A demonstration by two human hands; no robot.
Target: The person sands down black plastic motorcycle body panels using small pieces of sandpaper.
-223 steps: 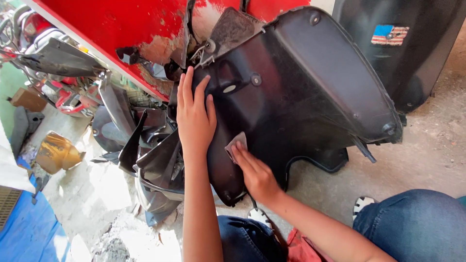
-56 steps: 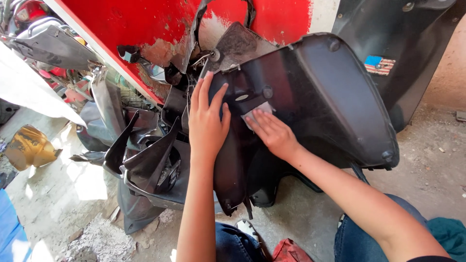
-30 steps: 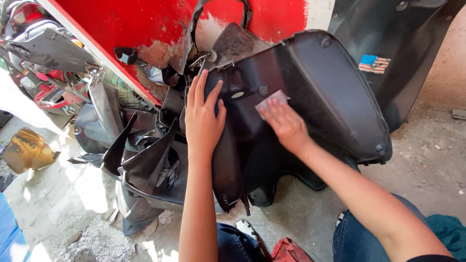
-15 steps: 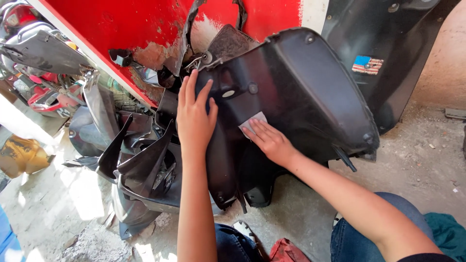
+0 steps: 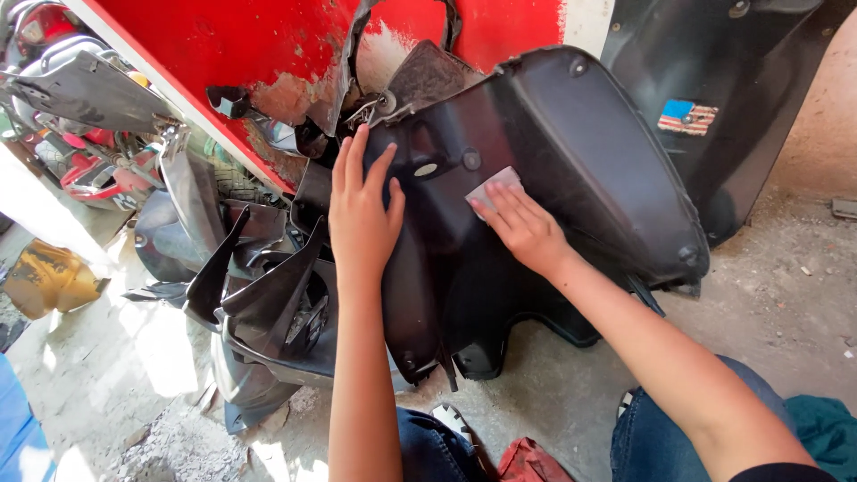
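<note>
A large black plastic scooter body panel point(image 5: 580, 170) stands on the ground, leaning toward a red wall. My left hand point(image 5: 361, 210) lies flat on the panel's left part, fingers spread, holding it steady. My right hand point(image 5: 522, 228) presses a small grey piece of sandpaper point(image 5: 494, 186) against the panel's middle; the fingertips cover the paper's lower edge.
More black plastic panels point(image 5: 259, 295) are piled at the left. Another black panel with a small flag sticker point(image 5: 741, 98) leans at the right. A red wall point(image 5: 223, 45) is behind. A yellow part point(image 5: 49, 278) lies at far left. My jeans-clad knees and a red rag point(image 5: 527, 462) are below.
My right hand has rubbed the sandpaper back and forth over the panel, ending a little higher than half a second ago. My left hand has stayed on the panel.
</note>
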